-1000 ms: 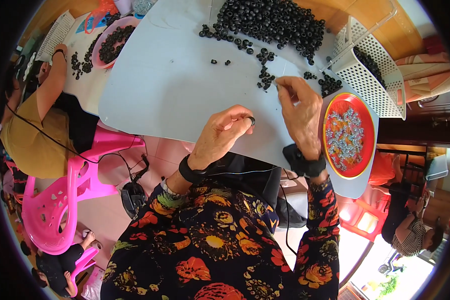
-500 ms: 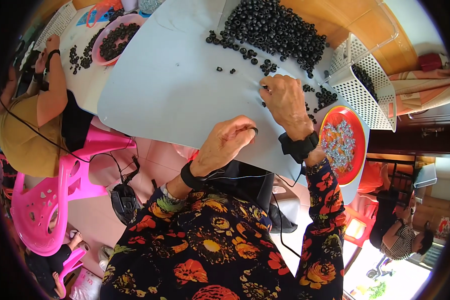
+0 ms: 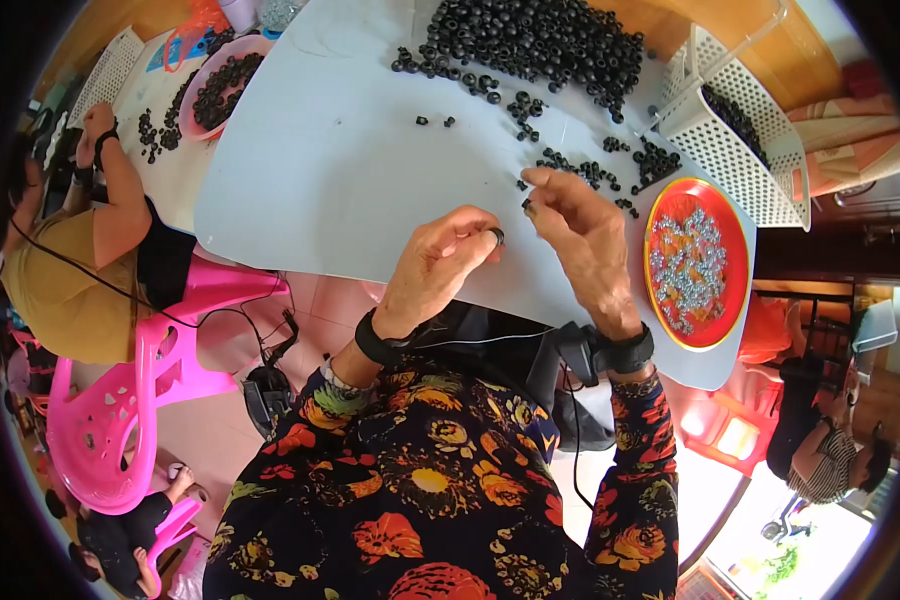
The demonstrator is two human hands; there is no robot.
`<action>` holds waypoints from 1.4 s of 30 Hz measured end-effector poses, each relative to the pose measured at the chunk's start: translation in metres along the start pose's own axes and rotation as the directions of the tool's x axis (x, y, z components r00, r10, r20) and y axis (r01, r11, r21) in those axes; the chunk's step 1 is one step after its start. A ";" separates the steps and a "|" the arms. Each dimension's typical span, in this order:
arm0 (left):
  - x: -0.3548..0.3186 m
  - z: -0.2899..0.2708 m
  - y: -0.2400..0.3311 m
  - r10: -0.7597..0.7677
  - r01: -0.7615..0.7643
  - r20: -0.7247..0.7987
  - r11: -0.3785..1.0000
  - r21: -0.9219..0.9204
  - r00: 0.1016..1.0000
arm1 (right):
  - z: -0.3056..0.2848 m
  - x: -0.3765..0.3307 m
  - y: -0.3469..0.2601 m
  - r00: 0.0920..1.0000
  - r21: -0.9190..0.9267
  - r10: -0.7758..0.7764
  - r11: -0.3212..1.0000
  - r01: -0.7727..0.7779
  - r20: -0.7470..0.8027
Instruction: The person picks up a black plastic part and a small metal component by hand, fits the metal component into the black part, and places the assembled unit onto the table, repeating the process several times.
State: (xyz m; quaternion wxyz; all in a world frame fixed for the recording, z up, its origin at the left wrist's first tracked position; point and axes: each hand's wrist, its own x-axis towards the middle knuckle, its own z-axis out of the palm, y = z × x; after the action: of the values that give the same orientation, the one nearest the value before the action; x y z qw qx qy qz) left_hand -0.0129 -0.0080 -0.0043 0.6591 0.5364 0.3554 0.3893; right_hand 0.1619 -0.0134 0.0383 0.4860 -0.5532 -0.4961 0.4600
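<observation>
Co-worker's pink bowl (image 3: 232, 85) of black rings sat far left. Left hand (image 3: 435, 265) pinched a small black ring (image 3: 496, 236) at its fingertips over the pale table (image 3: 310, 170). Right hand (image 3: 582, 235), fingers curled, nipped another black piece (image 3: 526, 207). Red plate (image 3: 696, 262) of metal bits lay right.

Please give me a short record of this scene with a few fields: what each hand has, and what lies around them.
left hand: pinches a small black ring between fingertips
right hand: fingertips down on the pale table among loose black rings
heap of black rings: far side of table
red plate: right of right hand, holds small silvery parts
white perforated basket: beyond the plate
co-worker: seated at left
</observation>
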 end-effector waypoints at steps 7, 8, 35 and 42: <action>0.002 0.003 0.000 0.063 -0.063 0.002 0.996 0.058 0.998 | -0.016 -0.021 0.035 0.985 0.271 0.050 0.958 -0.094 0.165; 0.002 0.003 0.000 0.051 -0.050 -0.004 0.998 0.022 0.999 | -0.017 -0.022 0.037 0.987 0.303 0.053 0.948 -0.098 0.153; 0.006 0.018 0.000 0.042 -0.001 0.150 0.963 -0.269 0.988 | -0.007 -0.024 0.034 0.987 0.490 -0.134 0.869 0.072 0.092; 0.008 0.015 0.006 0.048 -0.037 0.085 0.991 -0.128 0.995 | -0.008 -0.028 0.037 0.995 0.494 -0.093 0.867 0.062 0.039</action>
State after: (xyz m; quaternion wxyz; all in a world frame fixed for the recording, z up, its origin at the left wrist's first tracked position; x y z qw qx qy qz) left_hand 0.0029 -0.0064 0.0040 0.6981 0.5177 0.2892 0.4012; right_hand 0.1709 -0.0438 0.0027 0.6133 -0.3765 -0.3992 0.5681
